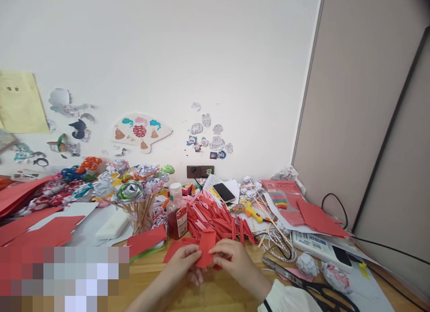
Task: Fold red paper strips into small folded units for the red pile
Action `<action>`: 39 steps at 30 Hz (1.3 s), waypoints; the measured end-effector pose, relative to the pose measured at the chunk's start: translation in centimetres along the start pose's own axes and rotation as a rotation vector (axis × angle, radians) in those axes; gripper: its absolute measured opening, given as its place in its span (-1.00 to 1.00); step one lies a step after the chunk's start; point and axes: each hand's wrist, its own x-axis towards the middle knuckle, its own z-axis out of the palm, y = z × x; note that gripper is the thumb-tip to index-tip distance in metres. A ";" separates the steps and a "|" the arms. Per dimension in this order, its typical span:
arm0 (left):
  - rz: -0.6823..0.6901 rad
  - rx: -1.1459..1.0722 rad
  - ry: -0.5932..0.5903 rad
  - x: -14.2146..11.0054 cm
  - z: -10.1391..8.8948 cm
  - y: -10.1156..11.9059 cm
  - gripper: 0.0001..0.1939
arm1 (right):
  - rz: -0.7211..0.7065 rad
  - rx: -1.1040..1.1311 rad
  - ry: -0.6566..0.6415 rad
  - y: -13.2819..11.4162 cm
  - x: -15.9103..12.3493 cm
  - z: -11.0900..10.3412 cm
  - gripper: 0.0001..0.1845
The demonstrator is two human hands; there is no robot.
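Observation:
Between my two hands is a piece of red paper (205, 251), held upright a little above the wooden table. My left hand (184, 263) pinches its left edge between thumb and fingers. On the other side, my right hand (231, 260) grips the right edge with thumb and forefinger. More red paper pieces (173, 250) lie just behind my left hand. A large heap of folded red paper strips (211, 213) rises beyond my hands. To its left stands a glass bottle (176, 215) with a white cap and red contents.
Black-handled scissors (309, 283) lie at right, near crumpled paper balls (307, 263) and a bead string (278, 245). A phone (224, 192) and yellow glue gun (252, 212) are further back. Paper flowers on sticks (129, 191) stand left. Red sheets (50, 231) cover the far left.

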 end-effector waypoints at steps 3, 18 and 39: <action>0.014 -0.016 0.022 0.1 -0.2 0.0 -0.64 | -0.031 -0.022 -0.038 0.1 -0.1 0.1 -0.83; 0.023 -0.055 0.026 -0.3 0.5 0.2 -0.67 | 0.087 0.098 0.032 0.9 0.0 1.3 -0.93; -0.033 0.049 0.052 0.4 1.1 -1.9 -0.57 | 0.179 0.031 0.223 0.9 0.1 2.8 -0.92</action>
